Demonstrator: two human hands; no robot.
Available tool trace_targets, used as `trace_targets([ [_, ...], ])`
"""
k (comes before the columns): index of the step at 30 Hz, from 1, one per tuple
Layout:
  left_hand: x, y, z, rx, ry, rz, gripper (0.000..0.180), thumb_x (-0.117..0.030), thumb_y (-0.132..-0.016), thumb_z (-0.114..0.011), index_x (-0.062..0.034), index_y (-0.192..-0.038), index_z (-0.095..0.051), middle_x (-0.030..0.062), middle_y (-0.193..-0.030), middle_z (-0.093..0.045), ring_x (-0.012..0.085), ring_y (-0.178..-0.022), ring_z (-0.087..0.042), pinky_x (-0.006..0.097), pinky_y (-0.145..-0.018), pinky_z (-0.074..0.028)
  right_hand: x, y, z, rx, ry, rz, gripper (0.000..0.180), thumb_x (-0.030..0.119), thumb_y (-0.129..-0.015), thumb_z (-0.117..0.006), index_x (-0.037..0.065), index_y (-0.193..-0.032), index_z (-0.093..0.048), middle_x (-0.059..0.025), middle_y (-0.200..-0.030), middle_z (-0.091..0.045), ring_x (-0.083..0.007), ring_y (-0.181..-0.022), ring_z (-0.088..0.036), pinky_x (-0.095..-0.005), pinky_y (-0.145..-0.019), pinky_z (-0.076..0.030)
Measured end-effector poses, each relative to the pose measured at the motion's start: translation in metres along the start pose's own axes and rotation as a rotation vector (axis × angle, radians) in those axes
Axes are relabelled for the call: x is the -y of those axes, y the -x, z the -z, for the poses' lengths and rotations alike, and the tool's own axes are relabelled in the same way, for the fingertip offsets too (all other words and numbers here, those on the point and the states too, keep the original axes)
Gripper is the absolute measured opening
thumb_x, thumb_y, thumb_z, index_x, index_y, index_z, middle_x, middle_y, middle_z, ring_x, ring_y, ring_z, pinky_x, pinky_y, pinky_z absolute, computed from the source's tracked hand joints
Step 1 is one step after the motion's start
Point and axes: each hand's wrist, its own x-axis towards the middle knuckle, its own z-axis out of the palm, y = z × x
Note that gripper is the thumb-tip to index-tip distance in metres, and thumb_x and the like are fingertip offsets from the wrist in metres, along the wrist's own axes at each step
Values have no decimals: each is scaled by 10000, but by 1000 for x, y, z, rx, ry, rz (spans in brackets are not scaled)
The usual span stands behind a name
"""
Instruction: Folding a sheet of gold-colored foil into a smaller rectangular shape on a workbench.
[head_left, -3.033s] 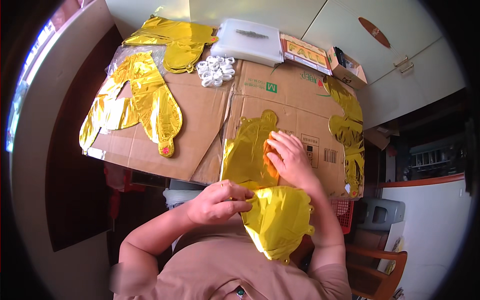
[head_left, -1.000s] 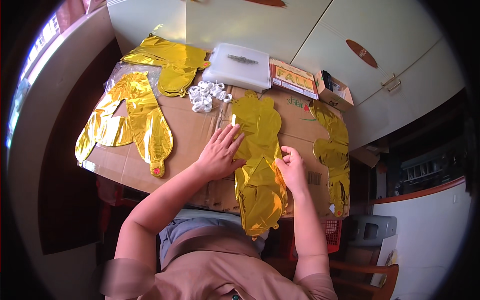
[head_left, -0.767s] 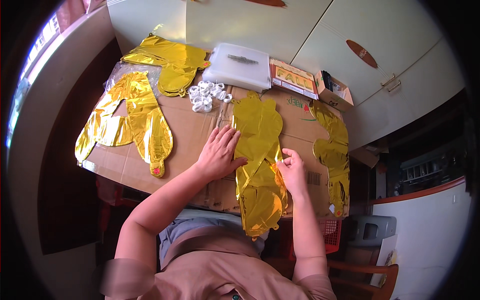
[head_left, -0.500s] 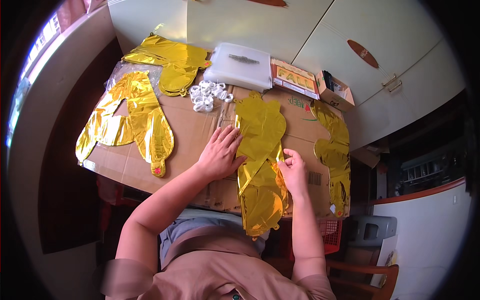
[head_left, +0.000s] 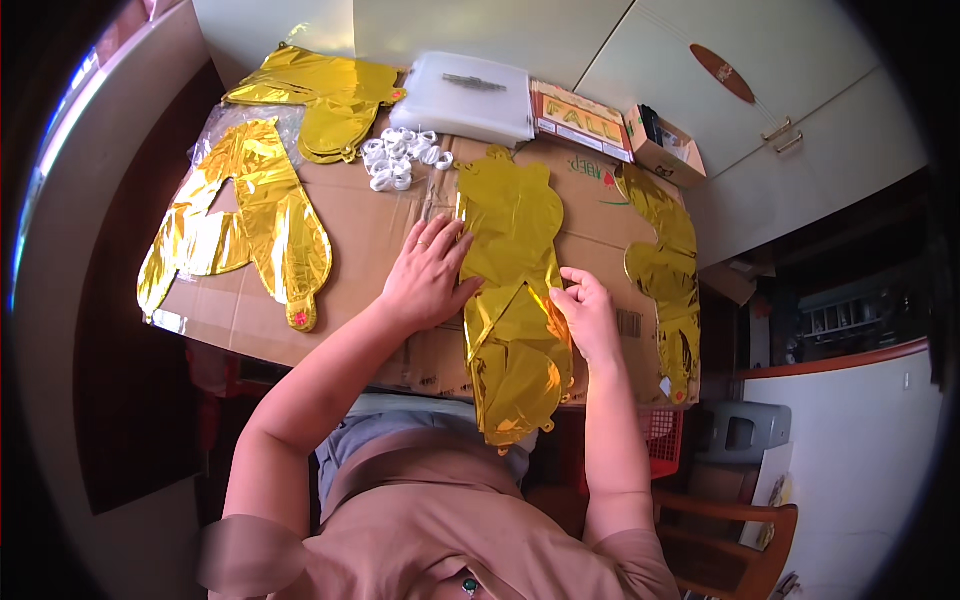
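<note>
- Foil balloon (head_left: 512,215): mid-cardboard (head_left: 368,240), overhanging near edge; likely light, limp, slippery; hold by seams.
- Left hand (head_left: 425,275): fingers spread, touching left side.
- Right hand (head_left: 588,312): fingers curled, right side; pinch unclear.

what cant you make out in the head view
In the head view:
Left hand: palm, hidden by its back.
Right hand: any grip on the centre gold foil, hidden by its fingers.
Translucent case: any contents, blurred by cloudy plastic.
Wooden chair: bottom, cut off by lower edge.

Middle balloon (head_left: 510,220) on cardboard (head_left: 360,240) — case (head_left: 465,105) behind
</note>
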Motion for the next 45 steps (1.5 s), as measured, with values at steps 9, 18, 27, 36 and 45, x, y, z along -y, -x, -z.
trace_targets([
  [9,-2,-1,1,-18,-9,10,692,-471,-900,-648,-16,-1403,-510,187,-1474,-460,351,-1430,-352,518,-1213,-219,11,31,8,137,-96,-64,564,-55,-885,-665,-64,-1408,-453,-28,-844,-640,-72,-753,-612,-208,-689,-495],
  [18,-3,1,0,-45,-28,32,698,-472,-890,-654,-22,-1403,-508,197,-1461,-463,358,-1412,-368,508,-1202,-241,-4,63,8,167,-259,-70,589,-30,-906,-675,-69,-1430,-408,-89,-894,-685,-107,-788,-655,-243,-721,-531],
  [27,0,-2,13,-132,151,-25,532,-314,-887,-698,-51,-1329,-562,185,-1354,-533,372,-1320,-457,504,-1140,-329,-11,31,46,341,-47,-185,138,16,-907,-673,-46,-1027,-646,-52,-872,-709,-86,-754,-647,-231,-684,-517],
  [36,3,-19,63,-69,392,13,418,-219,-885,-711,-54,-1261,-634,173,-1287,-606,370,-1177,-589,442,-986,-487,81,-50,103,526,1084,210,167,2,-737,-708,15,-900,-743,-152,-866,-740,-276,-802,-709,-379,-732,-548],
  [45,0,-24,74,375,523,254,614,-214,-827,-756,-15,-1371,-551,218,-1203,-657,339,-1041,-686,409,-902,-550,131,-114,-44,298,1438,839,214,49,-842,-604,117,-1004,-726,-121,-1217,-665,-319,-1223,-575,-501,-1095,-384],
])
